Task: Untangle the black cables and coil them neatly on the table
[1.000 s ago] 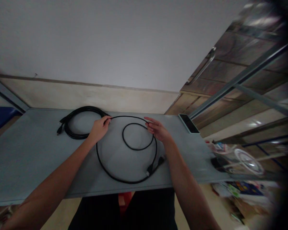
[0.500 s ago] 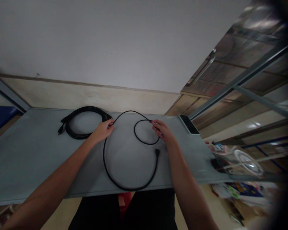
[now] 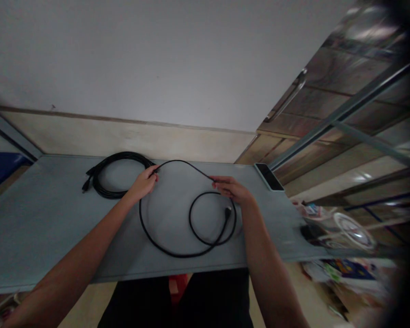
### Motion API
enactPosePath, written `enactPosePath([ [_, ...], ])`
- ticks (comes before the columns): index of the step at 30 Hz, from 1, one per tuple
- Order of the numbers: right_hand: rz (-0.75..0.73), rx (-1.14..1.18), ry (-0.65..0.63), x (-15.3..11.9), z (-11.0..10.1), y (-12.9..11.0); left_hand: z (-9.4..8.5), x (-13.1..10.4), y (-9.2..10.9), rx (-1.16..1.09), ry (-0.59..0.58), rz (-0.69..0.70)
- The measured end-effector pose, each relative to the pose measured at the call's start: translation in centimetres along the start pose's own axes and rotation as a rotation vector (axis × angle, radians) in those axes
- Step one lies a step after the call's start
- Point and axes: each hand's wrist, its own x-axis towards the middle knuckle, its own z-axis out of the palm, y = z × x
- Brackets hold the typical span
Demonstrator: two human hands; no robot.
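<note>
Pale wall (image 3: 157, 68) takes up most of the background, with a strip of cream tile (image 3: 123, 136) along its foot; below that is a grey table (image 3: 54, 218), pretty plain, pushed up close to it. Loose black cable (image 3: 177, 256) sits in the middle of the table, part of it lifted by both hands; left hand (image 3: 145, 182) has it pinched between thumb and fingers near the back edge; right hand (image 3: 235, 188) pinches it too, thumb and fingertips closed on it, palm side kind of hidden. Between the hands the cable bows up in a shallow arc; under the right hand it makes a smallish loop; a wider curve comes round the front from the left side, crosses that loop and ends in a plug (image 3: 228, 212) lying inside it.

Second cable, a thick black coil (image 3: 126, 156), is just left of the left hand, its plug ends (image 3: 86, 184) poking out to the left; can't tell if the fingers touch it. Phone (image 3: 271, 176) lies by the back right corner, screen dark; farther right is a clear tub (image 3: 348, 228), pretty blurry; dark trousers (image 3: 208, 300) show below the front edge.
</note>
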Motion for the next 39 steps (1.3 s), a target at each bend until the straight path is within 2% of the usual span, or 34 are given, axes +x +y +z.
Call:
enactPosePath([
  [2,-0.195,0.101,0.255,-0.2,-1.3,-0.3,-0.3,0.0,0.3,-0.062,-0.024,-0.029],
  [4,-0.303,0.143,0.438,-0.4,-2.7,-0.5,-0.6,0.0,0.6,-0.084,-0.026,-0.013],
  [8,-0.313,-0.033,0.661,-0.4,-4.3,-0.2,-1.0,-0.1,1.1,-0.117,0.031,0.014],
  [10,-0.266,-0.213,0.744,0.0,-4.1,0.1,-1.0,-0.1,1.1,-0.058,0.021,0.028],
  [11,-0.235,-0.288,0.746,0.2,-3.7,0.2,-1.0,-0.2,1.0,-0.016,-0.005,0.033],
  [13,-0.167,-0.363,0.644,0.5,-2.9,0.4,-1.0,-0.3,0.7,0.062,-0.082,0.042],
  [15,-0.098,-0.347,0.448,0.6,-2.2,0.5,-0.9,-0.4,0.4,0.130,-0.128,0.052],
  [19,0.075,-0.234,0.026,-0.1,-2.0,0.6,-0.8,-0.6,0.2,0.270,-0.109,0.062],
  [21,0.168,-0.172,-0.143,-0.7,-2.4,0.7,-0.7,-0.6,0.2,0.309,-0.091,0.046],
  [23,0.215,-0.118,-0.265,-1.1,-2.8,0.8,-0.6,-0.6,0.3,0.325,-0.072,0.038],
  [25,0.219,-0.080,-0.311,-1.4,-3.0,0.7,-0.5,-0.5,0.3,0.321,-0.029,0.076],
  [27,0.148,-0.025,-0.229,-1.5,-3.0,0.5,-0.3,-0.5,0.4,0.290,0.022,0.118],
  [31,-0.233,0.235,0.203,-1.1,-3.5,-0.2,-0.3,-0.4,0.9,0.042,0.057,-0.007],
  [33,-0.348,0.315,0.354,-0.9,-4.1,-0.3,-0.5,-0.4,1.4,-0.098,0.102,-0.031],
  [36,-0.369,0.301,0.466,-0.8,-4.8,-0.1,-1.5,-0.4,2.2,-0.216,0.194,0.014],
  [37,-0.360,0.275,0.490,-0.8,-4.9,0.0,-2.0,-0.4,2.4,-0.231,0.196,0.015],
  [39,-0.332,0.218,0.508,-0.9,-4.8,0.1,-2.8,-0.4,2.6,-0.223,0.123,-0.006],
])
